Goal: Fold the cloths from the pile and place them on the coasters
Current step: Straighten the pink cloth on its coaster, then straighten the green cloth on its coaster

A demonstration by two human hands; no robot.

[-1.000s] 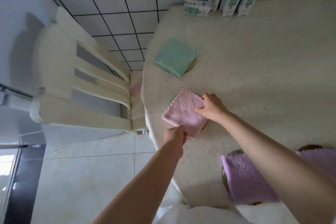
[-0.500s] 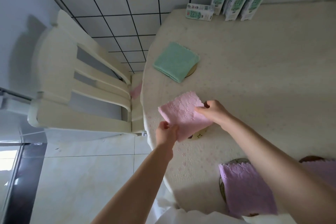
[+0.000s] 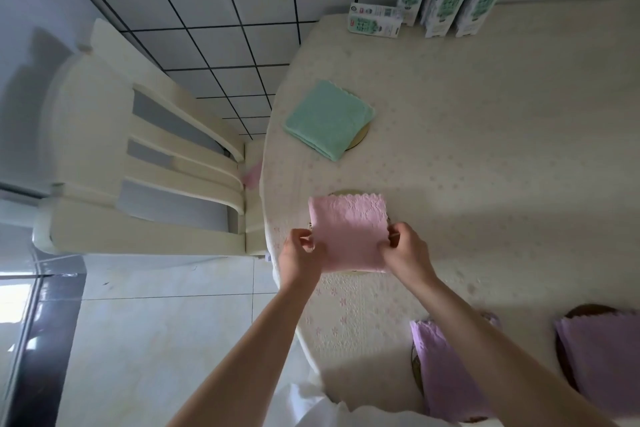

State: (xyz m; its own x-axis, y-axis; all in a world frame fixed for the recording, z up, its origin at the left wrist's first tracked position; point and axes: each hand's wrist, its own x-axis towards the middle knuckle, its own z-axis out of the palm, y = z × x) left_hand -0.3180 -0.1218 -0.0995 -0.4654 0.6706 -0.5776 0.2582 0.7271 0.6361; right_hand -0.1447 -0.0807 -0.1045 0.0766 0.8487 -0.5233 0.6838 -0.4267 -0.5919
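Head cam: left hand (image 3: 300, 253) and right hand (image 3: 406, 251) each pinch a side of the folded pink cloth (image 3: 349, 231) over its coaster (image 3: 341, 192). I'd centre it, lower flat, then release.

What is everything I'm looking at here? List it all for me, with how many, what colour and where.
Pink cloth: one, folded, held at both sides over a coaster near the table's left edge.
Green cloth: one, folded, on a coaster further back.
Purple cloths: two, folded, on coasters at the near right.
Coasters: four partly visible, tan to brown, under the cloths.
Cartons: about five, white and green, at the table's far edge; one lies flat.
Table: one, cream patterned cover.
Chair: one, cream, left of the table.
Left hand: pinching the pink cloth.
Right hand: pinching its other side.
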